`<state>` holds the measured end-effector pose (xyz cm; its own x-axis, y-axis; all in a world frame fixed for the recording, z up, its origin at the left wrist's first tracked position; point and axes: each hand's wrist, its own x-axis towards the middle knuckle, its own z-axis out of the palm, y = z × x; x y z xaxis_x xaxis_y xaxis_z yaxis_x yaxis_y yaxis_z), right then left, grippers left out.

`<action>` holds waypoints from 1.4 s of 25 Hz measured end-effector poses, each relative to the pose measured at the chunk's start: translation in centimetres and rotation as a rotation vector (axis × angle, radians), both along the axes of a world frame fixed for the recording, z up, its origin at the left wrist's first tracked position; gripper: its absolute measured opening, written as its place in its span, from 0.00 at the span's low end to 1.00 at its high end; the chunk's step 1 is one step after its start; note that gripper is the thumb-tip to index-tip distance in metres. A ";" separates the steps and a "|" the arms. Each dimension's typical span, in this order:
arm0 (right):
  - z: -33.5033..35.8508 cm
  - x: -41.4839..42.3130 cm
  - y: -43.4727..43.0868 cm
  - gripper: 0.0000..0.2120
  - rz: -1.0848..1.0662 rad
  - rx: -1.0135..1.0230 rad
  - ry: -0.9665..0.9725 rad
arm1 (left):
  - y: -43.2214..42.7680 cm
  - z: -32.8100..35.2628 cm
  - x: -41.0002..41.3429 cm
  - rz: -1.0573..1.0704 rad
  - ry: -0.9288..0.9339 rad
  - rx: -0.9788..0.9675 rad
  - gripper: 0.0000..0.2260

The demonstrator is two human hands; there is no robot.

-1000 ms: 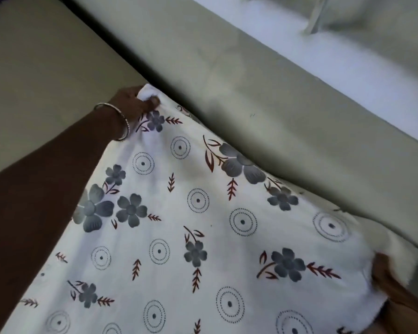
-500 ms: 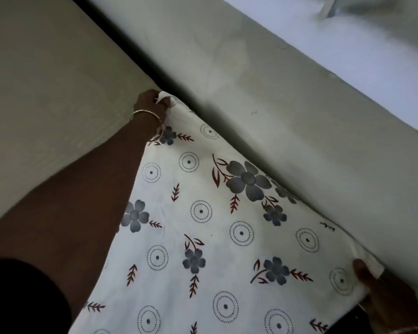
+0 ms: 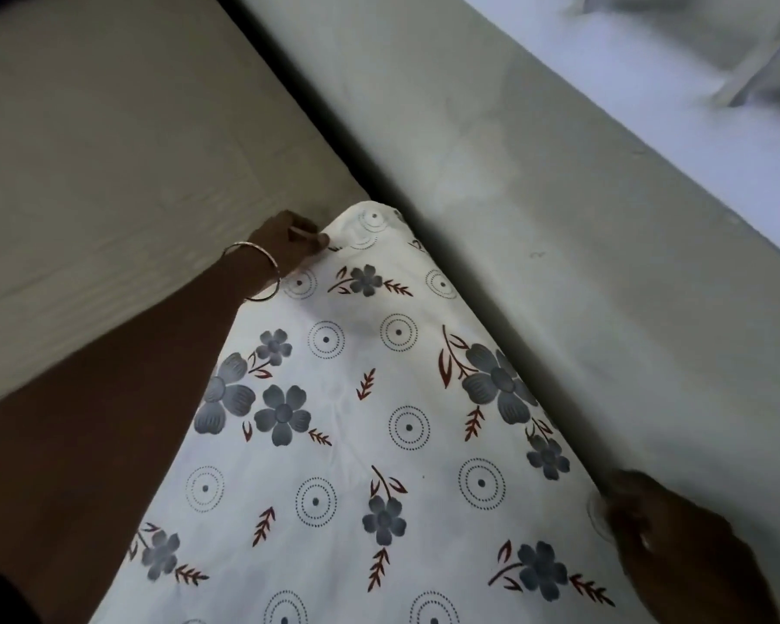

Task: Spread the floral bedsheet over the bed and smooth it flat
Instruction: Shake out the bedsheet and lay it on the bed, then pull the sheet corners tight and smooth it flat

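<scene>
On the left, over the beige surface (image 3: 109, 173), our left hand (image 3: 289, 238) is pinching the floral bedsheet (image 3: 356, 443) by its far corner. The sheet is lying spread between our hands, along the grey-green panel (image 3: 559, 218). Our right hand (image 3: 663, 538) is gripping its near edge.

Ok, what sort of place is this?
Probably a bedroom: the left hand pinches a floral bedsheet, the right hand at its edge, beside a beige surface and a grey panel, perhaps bed frame and wall.
</scene>
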<state>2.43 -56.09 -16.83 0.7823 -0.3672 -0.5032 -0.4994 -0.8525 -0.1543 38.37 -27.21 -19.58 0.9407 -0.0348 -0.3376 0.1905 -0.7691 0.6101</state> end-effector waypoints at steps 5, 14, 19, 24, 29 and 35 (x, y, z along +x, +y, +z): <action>-0.1 13.6 3.4 0.11 0.128 0.297 -0.501 | 1.3 -0.2 -0.5 -0.103 -0.060 0.092 0.12; -3.3 32.8 6.9 0.12 0.375 0.484 -0.487 | 0.4 0.2 -2.1 0.013 -0.632 0.255 0.06; -5.3 34.2 6.0 0.10 0.449 0.443 -0.313 | 0.8 -1.5 -6.0 -0.139 -0.252 0.371 0.15; -5.7 34.8 5.2 0.21 0.588 0.320 -0.286 | 3.5 -2.2 -6.5 -0.176 -0.199 0.510 0.21; -5.0 34.0 5.5 0.26 0.364 0.376 -0.513 | 5.6 -1.0 -6.4 -0.193 -0.326 0.108 0.12; -2.6 37.6 8.1 0.25 0.343 0.286 -0.764 | 6.4 -0.7 -5.1 0.008 -0.517 0.130 0.10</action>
